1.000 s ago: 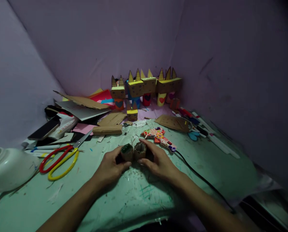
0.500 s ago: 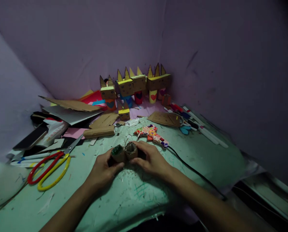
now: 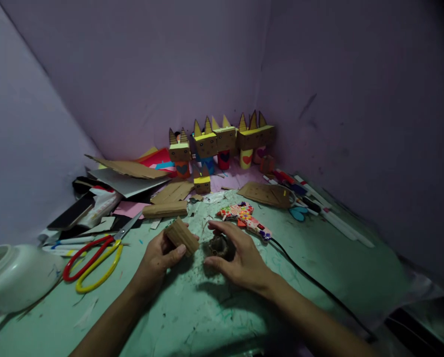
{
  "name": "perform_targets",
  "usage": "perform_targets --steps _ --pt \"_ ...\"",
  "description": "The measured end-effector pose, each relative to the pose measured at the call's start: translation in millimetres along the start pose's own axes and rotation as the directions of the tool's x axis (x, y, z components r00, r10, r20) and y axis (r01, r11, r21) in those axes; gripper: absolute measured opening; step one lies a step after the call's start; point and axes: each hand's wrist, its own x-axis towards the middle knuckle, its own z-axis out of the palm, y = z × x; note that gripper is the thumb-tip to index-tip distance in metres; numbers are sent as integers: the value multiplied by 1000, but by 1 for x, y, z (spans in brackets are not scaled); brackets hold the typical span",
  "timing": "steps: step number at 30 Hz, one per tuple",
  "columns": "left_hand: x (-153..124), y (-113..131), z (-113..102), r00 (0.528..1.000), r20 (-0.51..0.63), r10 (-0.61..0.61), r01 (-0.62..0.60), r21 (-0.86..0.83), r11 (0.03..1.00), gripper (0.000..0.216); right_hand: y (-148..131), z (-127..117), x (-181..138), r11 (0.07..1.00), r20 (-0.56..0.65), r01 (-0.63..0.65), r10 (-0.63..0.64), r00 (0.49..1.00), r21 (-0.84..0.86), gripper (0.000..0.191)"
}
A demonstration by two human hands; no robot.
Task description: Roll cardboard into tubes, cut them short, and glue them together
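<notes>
My left hand (image 3: 162, 254) is closed around a short brown cardboard tube (image 3: 181, 238), tipped on its side with its ribbed outer wall facing up. Close by on the right, my right hand (image 3: 240, 255) curves loosely around a second cardboard tube (image 3: 222, 246). That tube stands on the table with its dark open end up. The thumb and forefinger are spread apart beside it; whether the palm touches it I cannot tell. Just beyond this hand lies a flower-patterned hot glue gun (image 3: 244, 218).
Red-and-yellow scissors (image 3: 97, 260) and a white pot (image 3: 17, 277) sit at left. Cardboard pieces (image 3: 132, 166) are piled behind them. Cardboard animal figures (image 3: 207, 144) stand along the back, with markers (image 3: 341, 225) at right. A black cord (image 3: 311, 277) crosses the right side.
The two tubes, side by side before, are now apart. My left hand has tilted its tube over, and my right hand's fingers have spread from the other. The view has shifted slightly.
</notes>
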Motion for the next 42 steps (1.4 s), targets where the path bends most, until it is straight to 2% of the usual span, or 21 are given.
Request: perform_targets --steps 3,8,12,15,17,20,22,24,25,26,27,28,29,31,33,34,36,37,39,41,42 --pt "1 1 2 1000 -28 11 -11 -24 1000 55 1 4 2 1000 -11 -2 2 1000 -31 60" --pt "0 4 4 995 -98 1 -11 -99 995 56 -2 0 8 999 68 13 -10 998 -53 58" --pt "-1 4 4 996 -85 -23 15 -90 996 55 -1 -14 52 984 -81 101 -113 990 -146 54" --pt "-1 4 4 998 -63 -30 25 -77 997 53 14 -23 96 951 -29 27 -38 999 -307 52" --pt "-1 4 5 998 -63 -22 17 -81 997 51 27 -26 116 938 -8 -11 9 1000 -346 49" --pt "-2 5 5 998 -62 -18 13 -82 997 52 36 -25 123 936 -21 -30 24 999 -352 47" --pt "-1 5 4 999 -46 -13 10 -59 998 53 28 -21 113 936 -64 -17 -6 998 -353 44" --pt "0 2 3 1000 3 13 -13 -38 999 53 10 -13 95 961 -96 -18 -9 995 -277 37" --pt "0 1 3 999 33 28 -27 -26 999 53 0 -7 84 992 -83 -52 42 996 -116 36" --pt "1 0 4 997 61 41 -41 -7 999 54 -10 -1 73 987 -1 -143 143 990 79 38" --pt "1 -1 6 995 83 48 -52 37 998 55 -17 6 62 935 164 -255 219 962 246 40" --pt "1 -1 8 994 99 50 -60 103 993 57 -22 14 52 860 343 -346 218 914 374 42" --pt "0 0 11 993 111 45 -65 179 982 58 -24 20 44 779 431 -412 203 879 473 43" --pt "-5 9 13 991 125 42 -80 315 946 50 -20 30 33 606 465 -501 232 854 618 44" --pt "-13 23 3 995 65 74 -96 477 873 36 -11 34 27 410 446 -557 340 828 722 41" --pt "-19 31 -7 994 1 112 -88 624 777 31 -7 34 25 315 457 -579 385 802 752 40" --pt "-29 44 -40 942 -185 281 18 863 505 41 -2 31 23 172 503 -612 423 753 772 39" --pt "-33 47 -60 902 -223 369 86 932 353 45 -2 29 22 132 529 -626 421 737 769 40" --pt "-38 46 -101 886 -207 415 189 978 84 43 -6 27 20 94 569 -651 404 716 753 42" --pt "-39 36 -131 919 -182 349 242 961 -137 42 -10 26 18 73 589 -665 399 703 743 41" --pt "-39 30 -140 933 -158 322 235 948 -214 46 -12 27 18 68 595 -669 398 699 740 41"
